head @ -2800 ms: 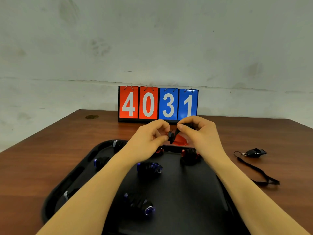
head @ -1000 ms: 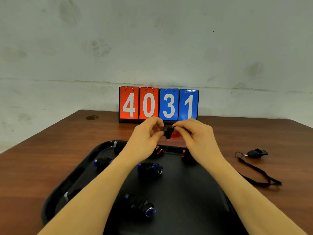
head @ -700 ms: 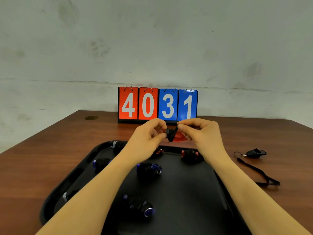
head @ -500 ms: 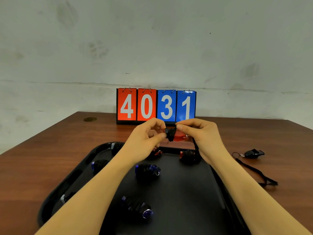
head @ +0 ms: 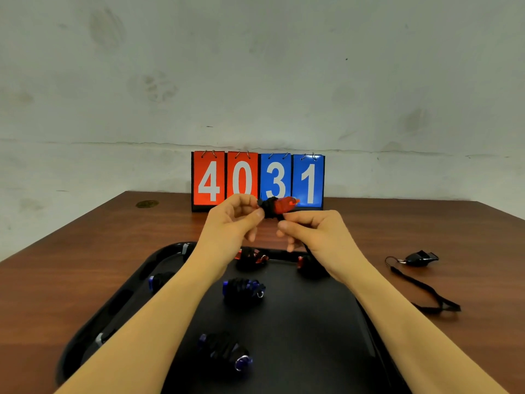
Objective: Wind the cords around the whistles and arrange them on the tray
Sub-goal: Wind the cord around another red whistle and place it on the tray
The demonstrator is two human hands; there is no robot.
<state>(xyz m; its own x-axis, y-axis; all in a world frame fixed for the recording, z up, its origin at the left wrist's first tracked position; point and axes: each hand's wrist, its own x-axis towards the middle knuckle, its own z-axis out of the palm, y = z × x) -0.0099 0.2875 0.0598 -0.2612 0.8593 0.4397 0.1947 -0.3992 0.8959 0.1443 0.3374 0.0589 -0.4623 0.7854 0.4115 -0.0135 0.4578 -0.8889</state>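
Two hands work above the far edge of the black tray [head: 119, 305]: we see the left hand [head: 231, 223] pinching the red whistle [head: 284, 205] by its wound black cord [head: 268, 208], the right hand [head: 315, 231] curled just below, pinching the cord. One black whistle [head: 420, 258] lies unwound on the worktop [head: 71, 251], right of the tray.

Wound whistles [head: 243, 288] on tray [head: 119, 305]; unwound whistle [head: 422, 257] right of tray; scoreboard [head: 258, 181] behind.

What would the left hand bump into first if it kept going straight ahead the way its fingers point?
Probably the scoreboard. The left hand, pinching the red whistle, points toward it, though depth is unclear.
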